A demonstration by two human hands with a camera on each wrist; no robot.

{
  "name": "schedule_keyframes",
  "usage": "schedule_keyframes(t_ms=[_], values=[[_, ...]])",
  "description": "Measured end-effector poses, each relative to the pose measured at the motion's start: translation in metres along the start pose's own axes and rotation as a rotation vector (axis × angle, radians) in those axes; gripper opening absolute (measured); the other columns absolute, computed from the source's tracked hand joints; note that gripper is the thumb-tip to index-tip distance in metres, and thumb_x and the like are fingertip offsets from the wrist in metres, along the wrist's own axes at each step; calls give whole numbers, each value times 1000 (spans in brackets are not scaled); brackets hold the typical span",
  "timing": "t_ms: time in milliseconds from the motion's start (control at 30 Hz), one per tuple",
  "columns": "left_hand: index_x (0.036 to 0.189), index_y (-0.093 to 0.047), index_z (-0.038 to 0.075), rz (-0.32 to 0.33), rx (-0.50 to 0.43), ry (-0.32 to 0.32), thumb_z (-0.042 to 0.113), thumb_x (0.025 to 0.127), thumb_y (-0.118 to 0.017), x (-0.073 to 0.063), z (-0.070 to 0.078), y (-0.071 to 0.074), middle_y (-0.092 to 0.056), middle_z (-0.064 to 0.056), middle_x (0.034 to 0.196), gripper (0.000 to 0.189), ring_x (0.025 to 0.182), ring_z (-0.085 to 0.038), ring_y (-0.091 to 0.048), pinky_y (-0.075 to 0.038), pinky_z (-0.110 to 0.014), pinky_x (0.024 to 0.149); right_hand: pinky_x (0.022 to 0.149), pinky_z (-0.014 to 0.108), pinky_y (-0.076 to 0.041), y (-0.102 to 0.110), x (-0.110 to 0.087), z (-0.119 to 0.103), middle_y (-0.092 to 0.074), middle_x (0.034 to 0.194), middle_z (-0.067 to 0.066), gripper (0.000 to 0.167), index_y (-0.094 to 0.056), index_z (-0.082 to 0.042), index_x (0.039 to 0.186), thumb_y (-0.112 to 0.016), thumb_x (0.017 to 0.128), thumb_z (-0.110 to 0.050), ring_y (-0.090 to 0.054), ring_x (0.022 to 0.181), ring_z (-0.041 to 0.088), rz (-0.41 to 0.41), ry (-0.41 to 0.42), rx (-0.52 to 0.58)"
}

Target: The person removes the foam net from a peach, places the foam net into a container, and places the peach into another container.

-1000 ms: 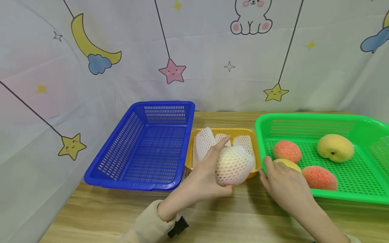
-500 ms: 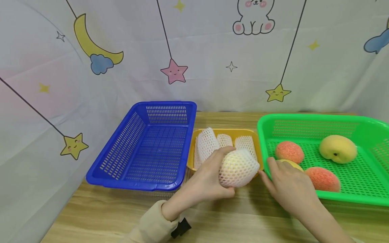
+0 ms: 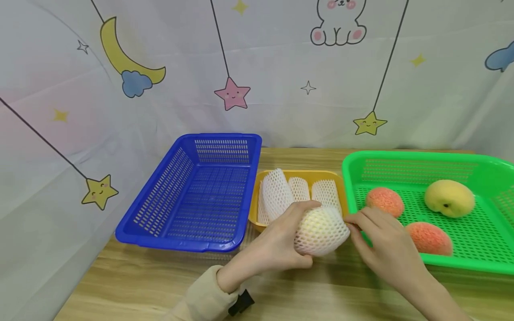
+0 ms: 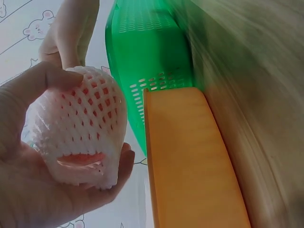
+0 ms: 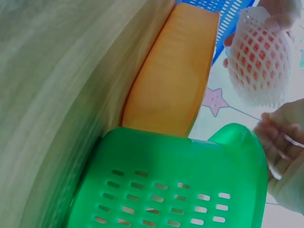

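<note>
In the head view my left hand (image 3: 277, 245) grips a yellow-pink fruit in a white foam net (image 3: 321, 232), thumb and fingers wrapped round it, in front of the small yellow-orange tray (image 3: 254, 214). The left wrist view shows red-pink through the mesh and a slit-like gap at the near end of the foam net (image 4: 90, 123). My right hand (image 3: 387, 245) reaches across the green basket's near left corner, its thumb and forefinger pinching at the net's right end. In the right wrist view, the right hand (image 5: 287, 147) is close beneath the net's fringed edge, fingers bent.
Several empty foam nets (image 3: 277, 191) lie in the tray. On its left stands a blue basket (image 3: 202, 200). The green basket (image 3: 401, 156) on its right holds a yellow fruit (image 3: 449, 198) and two red-pink fruits (image 3: 429, 238). A patterned cloth (image 3: 273, 53) hangs behind the wooden table (image 3: 301, 294).
My right hand has lifted from the green basket's rim to the end of the foam net, covering a yellow fruit. The left hand has brought the netted fruit slightly nearer and rightward.
</note>
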State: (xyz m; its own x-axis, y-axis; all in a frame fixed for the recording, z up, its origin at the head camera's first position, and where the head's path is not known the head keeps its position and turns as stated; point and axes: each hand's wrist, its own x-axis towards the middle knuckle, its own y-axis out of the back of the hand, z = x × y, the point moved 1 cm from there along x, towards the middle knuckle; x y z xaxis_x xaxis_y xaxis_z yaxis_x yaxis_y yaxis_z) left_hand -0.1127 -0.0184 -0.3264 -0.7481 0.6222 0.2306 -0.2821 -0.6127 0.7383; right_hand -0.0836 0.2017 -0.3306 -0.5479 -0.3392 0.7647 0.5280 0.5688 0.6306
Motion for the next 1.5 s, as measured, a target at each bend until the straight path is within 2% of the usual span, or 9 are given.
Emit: schedule_keyframes(t_ms=[100,200,433,533,667,800,900,1167,1500], values=[[143,-30,25,-19,2,-22,13,61,-82,0,0,-1,-49,0,134,98,116,-12,-54,-48,-28,96,78,18,-41,1,2,-1,-63,82,-9,41,-69,-11,87,-42,101,-38,-54,78,6,41,19,95],[144,-29,24,-27,2,-26,12,61,-83,0,1,-1,-48,-1,135,100,116,-12,-54,-47,-28,98,83,12,-39,1,3,-2,-63,84,-10,39,-70,-12,87,-44,100,-38,-54,82,3,48,26,171],[150,-19,24,-39,-4,12,13,62,-84,0,2,1,-46,0,141,110,117,-11,-53,-47,-29,99,90,5,-40,2,0,-2,-65,100,-1,39,-67,-7,104,-46,98,-39,-55,100,2,-9,21,303],[152,-14,23,-46,-10,33,13,61,-84,0,3,0,-45,0,142,114,116,-11,-53,-47,-29,98,95,5,-38,2,-2,-2,-63,111,4,45,-63,-4,115,-45,98,-41,-52,109,2,-75,4,332],[152,-13,21,-47,-12,52,14,60,-83,0,3,0,-44,-1,142,116,115,-11,-53,-47,-29,98,102,6,-33,2,-4,-3,-58,122,7,55,-57,-2,126,-46,95,-46,-46,120,1,-160,1,341],[152,-14,20,-61,-13,64,14,60,-83,-1,4,1,-43,-2,143,115,118,-12,-53,-46,-30,100,108,9,-30,-1,-3,-4,-57,126,9,60,-53,0,130,-50,94,-47,-45,125,4,-157,52,344],[152,-15,18,-78,-10,62,14,61,-83,-1,5,1,-43,-2,144,114,120,-13,-52,-45,-30,101,109,10,-28,-1,-3,-5,-57,126,9,62,-53,0,131,-52,92,-50,-45,125,5,-165,57,336],[151,-21,13,-120,-19,64,13,64,-81,0,6,1,-45,-3,142,105,123,-12,-50,-42,-29,105,109,7,-25,2,-5,-4,-54,130,5,71,-50,-6,135,-48,88,-60,-44,124,7,-273,-24,281],[148,-26,12,-112,7,25,12,64,-81,0,6,2,-48,-4,140,101,124,-13,-50,-41,-27,107,106,6,-25,2,-3,-6,-56,124,1,67,-50,-10,135,-46,90,-59,-48,116,9,-238,19,229]])
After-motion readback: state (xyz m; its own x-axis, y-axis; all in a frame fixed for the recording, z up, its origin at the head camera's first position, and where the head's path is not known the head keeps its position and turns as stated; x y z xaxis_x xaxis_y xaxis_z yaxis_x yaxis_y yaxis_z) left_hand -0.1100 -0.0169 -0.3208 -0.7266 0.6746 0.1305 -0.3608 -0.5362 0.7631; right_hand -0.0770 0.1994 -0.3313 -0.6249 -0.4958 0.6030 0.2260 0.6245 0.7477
